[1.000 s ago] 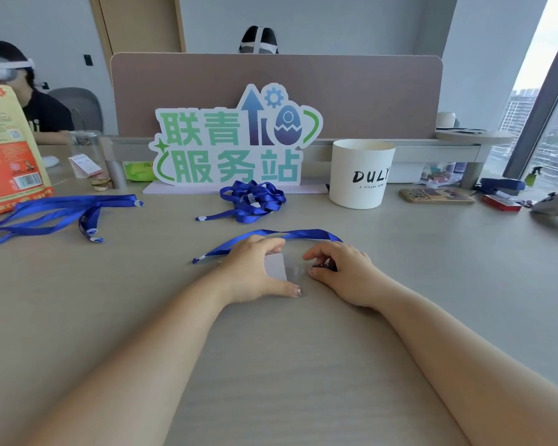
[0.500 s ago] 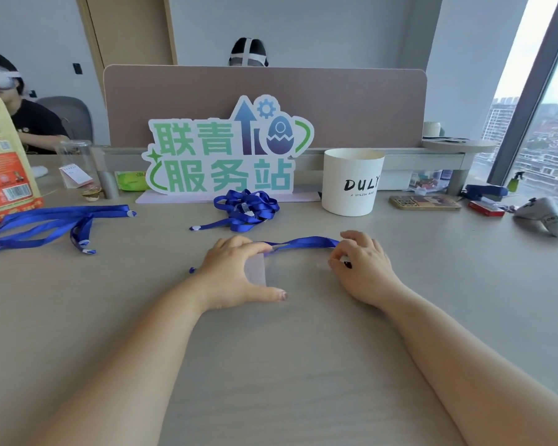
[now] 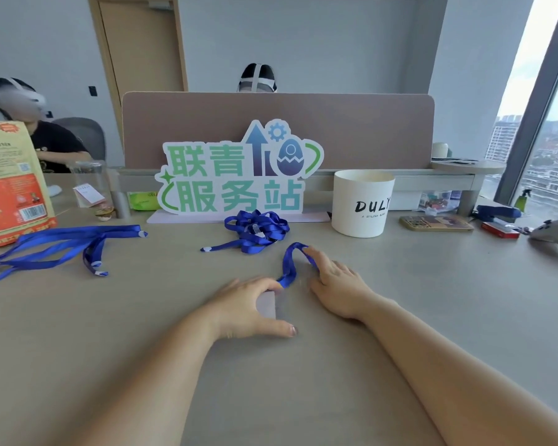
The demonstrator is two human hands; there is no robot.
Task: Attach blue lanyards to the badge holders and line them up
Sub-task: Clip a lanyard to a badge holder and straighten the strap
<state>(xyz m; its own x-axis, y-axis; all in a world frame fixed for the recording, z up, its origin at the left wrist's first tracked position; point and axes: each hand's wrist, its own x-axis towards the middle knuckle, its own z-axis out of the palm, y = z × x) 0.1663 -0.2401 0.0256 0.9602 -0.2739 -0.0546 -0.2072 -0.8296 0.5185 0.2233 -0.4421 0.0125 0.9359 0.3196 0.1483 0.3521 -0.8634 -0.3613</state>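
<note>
The pale worktop [image 3: 110,349] carries a green-and-blue standing sign [image 3: 239,175] at the back, with a white DULY pot [image 3: 361,204] beside it. Loose blue lanyards [image 3: 62,249] lie spread at the left, and a bundled lanyard [image 3: 258,231] lies before the sign. The left hand [image 3: 245,307] has its fingers and thumb curled round a clear badge holder [image 3: 266,305] lying near the worktop's middle. A blue lanyard [image 3: 289,265] arches from it to the right hand [image 3: 335,284], whose fingers cover the strap; pinching or not, I cannot tell.
</note>
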